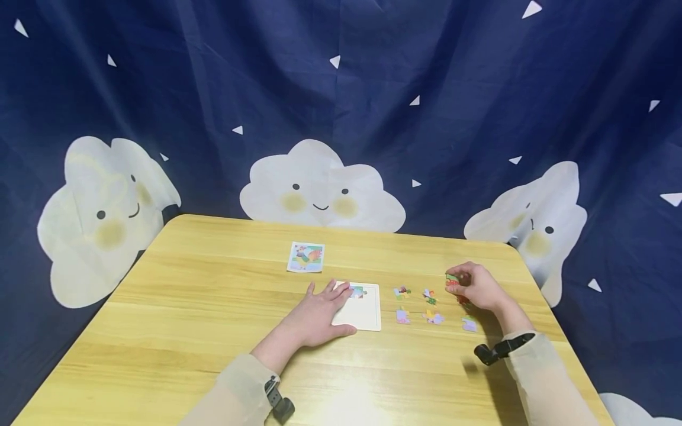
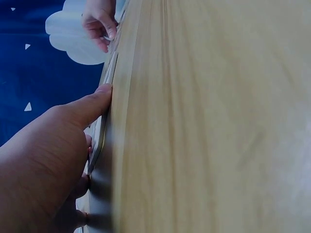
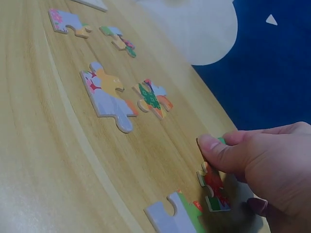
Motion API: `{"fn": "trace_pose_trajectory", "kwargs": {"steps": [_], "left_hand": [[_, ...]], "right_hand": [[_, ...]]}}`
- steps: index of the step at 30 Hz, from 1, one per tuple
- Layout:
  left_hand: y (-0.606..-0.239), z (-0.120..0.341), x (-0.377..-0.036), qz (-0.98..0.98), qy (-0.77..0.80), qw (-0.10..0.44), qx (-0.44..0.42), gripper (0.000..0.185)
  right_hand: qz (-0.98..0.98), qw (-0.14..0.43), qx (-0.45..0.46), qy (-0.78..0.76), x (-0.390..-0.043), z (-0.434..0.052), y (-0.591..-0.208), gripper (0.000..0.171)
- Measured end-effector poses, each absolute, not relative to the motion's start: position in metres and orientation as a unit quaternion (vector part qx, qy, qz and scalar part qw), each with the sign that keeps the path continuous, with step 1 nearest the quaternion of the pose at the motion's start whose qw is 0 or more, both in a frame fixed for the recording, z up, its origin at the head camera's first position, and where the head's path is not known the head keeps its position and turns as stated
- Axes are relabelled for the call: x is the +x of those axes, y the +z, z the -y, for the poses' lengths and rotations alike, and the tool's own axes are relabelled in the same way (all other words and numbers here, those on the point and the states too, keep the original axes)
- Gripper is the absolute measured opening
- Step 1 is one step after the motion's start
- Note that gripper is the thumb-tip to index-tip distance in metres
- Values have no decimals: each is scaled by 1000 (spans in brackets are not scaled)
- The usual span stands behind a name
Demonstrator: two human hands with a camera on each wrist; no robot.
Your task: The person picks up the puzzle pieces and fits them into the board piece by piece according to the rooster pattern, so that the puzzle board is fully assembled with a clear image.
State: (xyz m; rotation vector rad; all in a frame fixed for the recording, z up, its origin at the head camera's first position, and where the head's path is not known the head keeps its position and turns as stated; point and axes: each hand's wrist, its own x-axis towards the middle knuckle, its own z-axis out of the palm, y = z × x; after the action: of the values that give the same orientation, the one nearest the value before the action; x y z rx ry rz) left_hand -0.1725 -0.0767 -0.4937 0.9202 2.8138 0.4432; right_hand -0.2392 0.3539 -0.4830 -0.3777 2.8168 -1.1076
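Note:
A white puzzle tray (image 1: pixel 364 313) lies on the wooden table (image 1: pixel 213 307), with one coloured piece (image 1: pixel 357 291) set in its top left corner. My left hand (image 1: pixel 321 312) rests flat on the tray's left part, fingers straight; in the left wrist view its thumb (image 2: pixel 92 104) presses against the tray's edge (image 2: pixel 104 114). My right hand (image 1: pixel 476 286) pinches a red and green puzzle piece (image 3: pixel 214 187) at the table's right, lifted on edge. Loose pieces (image 1: pixel 403 316) lie between tray and right hand; the right wrist view shows them (image 3: pixel 108 94) flat on the wood.
A small reference picture card (image 1: pixel 306 257) lies behind the tray. Another loose piece (image 1: pixel 469 323) sits near my right wrist. A dark blue cloth with white clouds (image 1: pixel 319 189) hangs behind the table. The table's right edge (image 1: pixel 538 278) is close to my right hand.

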Motion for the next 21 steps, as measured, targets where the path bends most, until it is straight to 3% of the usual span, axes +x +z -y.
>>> {"fn": "trace_pose_trajectory", "kwargs": {"steps": [6,12,21], "left_hand": [[-492,76,-172,-938,148,74,306,92],[-493,76,-173,-938,144,70,306,92],[-496,77,-172,-937,148,63,310,92]], "right_hand": [[-920,31,-125,-371,-238,-353,-483,34],[-928,11,-129,-349,-237,-352,-484,39],[-921,44,-149,-359,-233,-353,-483,44]]}}
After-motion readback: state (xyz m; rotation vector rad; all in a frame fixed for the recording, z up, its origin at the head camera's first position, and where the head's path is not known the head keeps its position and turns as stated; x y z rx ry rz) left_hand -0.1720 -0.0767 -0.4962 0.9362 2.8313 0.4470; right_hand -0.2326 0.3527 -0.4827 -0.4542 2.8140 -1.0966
